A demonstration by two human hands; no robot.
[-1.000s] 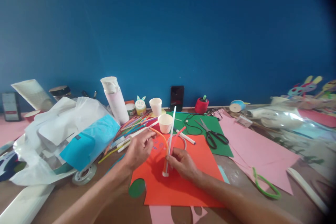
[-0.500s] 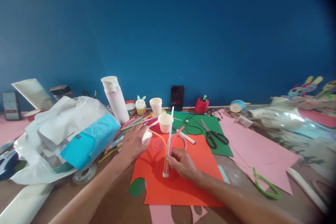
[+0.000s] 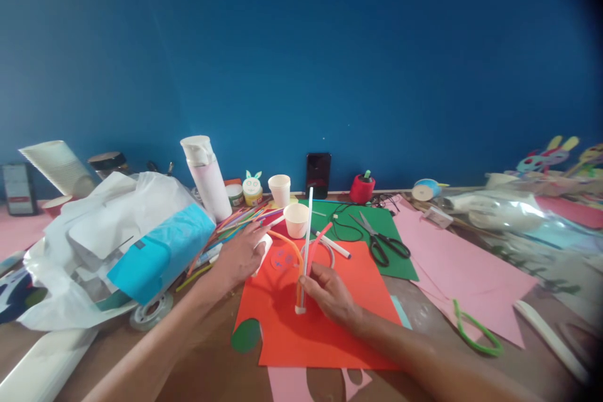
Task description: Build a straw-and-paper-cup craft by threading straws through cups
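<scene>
My right hand [image 3: 330, 292] grips a thin upright bundle above the orange-red sheet [image 3: 348, 339]. In the bundle are a white straw-like stick [image 3: 309, 220], an orange pipe cleaner [image 3: 289, 240] curving left and a red-pink strip [image 3: 323, 235] leaning right. A small white piece [image 3: 300, 309] wraps its bottom end. My left hand [image 3: 240, 252] is palm down with its fingers stretched out at the sheet's upper left. Beside its thumb is a white piece [image 3: 264, 250], partly hidden, whose kind I cannot make out.
Paper cups [image 3: 296, 221] and a white bottle [image 3: 207, 179] stand behind. Black-handled scissors [image 3: 380, 242] lie on green paper [image 3: 402, 267]. Pink paper [image 3: 461, 276] and a green pipe cleaner [image 3: 478, 333] lie right. A plastic bag [image 3: 66, 257] fills the left, near a tape roll [image 3: 151, 312].
The bundle in my right hand has shifted slightly right and up. My left hand has moved a little, and more of the white piece beside its thumb shows.
</scene>
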